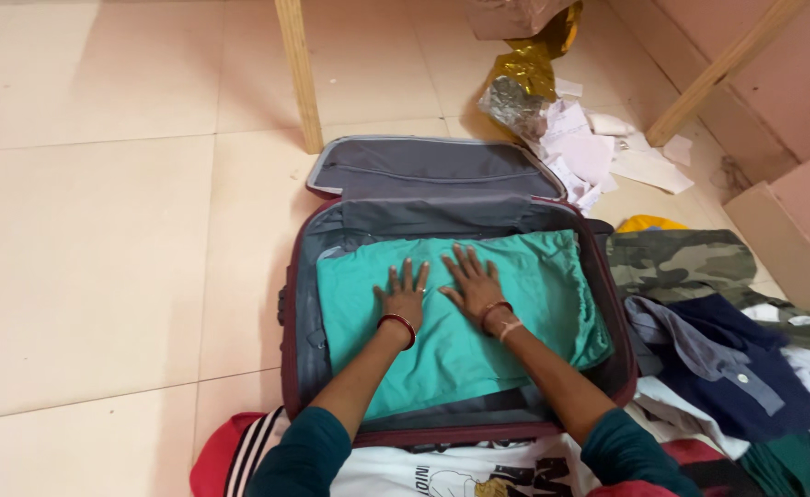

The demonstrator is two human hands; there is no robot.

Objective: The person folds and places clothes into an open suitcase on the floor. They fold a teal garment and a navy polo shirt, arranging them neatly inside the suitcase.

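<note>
A maroon suitcase [289, 313] lies open on the floor, its grey-lined lid [423, 167] leaning back. Inside it lies a folded teal green garment [552, 285]. My left hand [405, 294] and my right hand [471, 281] rest flat on that garment side by side, fingers spread, holding nothing. Both wrists wear bangles, and the sleeves are dark teal.
To the right of the case, a heap of clothes: a camouflage piece [676, 262], a navy shirt [736, 364], white and green items. A printed white garment [442, 474] lies in front. Two wooden legs [299, 74], crumpled gold foil [524, 69] and paper scraps [589, 152] lie behind.
</note>
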